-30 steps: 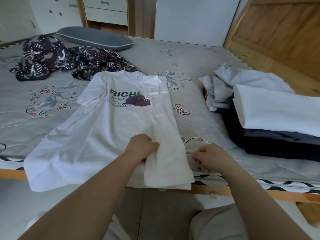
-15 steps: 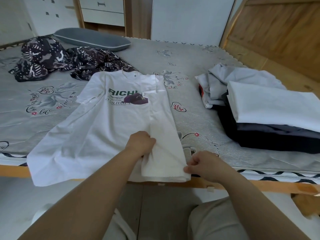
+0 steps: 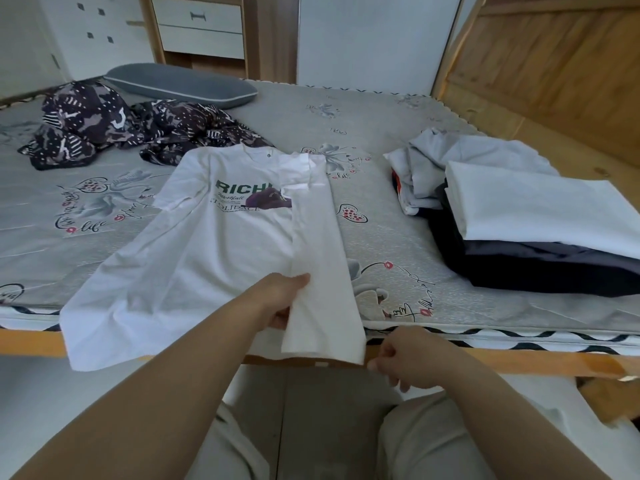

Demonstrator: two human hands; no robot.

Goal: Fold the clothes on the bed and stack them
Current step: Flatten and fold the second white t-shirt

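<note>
White cotton fills the left hand (image 3: 277, 299): its fingers (image 3: 299, 280) are curled round the inner edge of a folded-over panel near the hem of a white T-shirt (image 3: 207, 244), thumb side up, the cloth pinched between them. The right hand (image 3: 408, 362) sits just beside the hem's right corner, at the near edge of the bed (image 3: 398, 209); its fingers are curled in toward the palm, and whether they pinch the cloth cannot be told from this angle.

The T-shirt lies face up across the near edge of the bed, collar pointing to the far side, hem hanging slightly over the wooden bed rail (image 3: 519, 358). Its right side is folded inward as a long strip that covers part of the green lettering and purple print on the chest. The left sleeve is spread out flat.

Toward the right edge of the bed sits a stack of folded clothes (image 3: 536, 237), a white piece on top of dark ones, with a crumpled light grey garment (image 3: 460, 157) touching its far side. Near the far left corner lies a heap of dark patterned fabric (image 3: 114, 126), and behind it a grey pillow (image 3: 183, 85).
</note>
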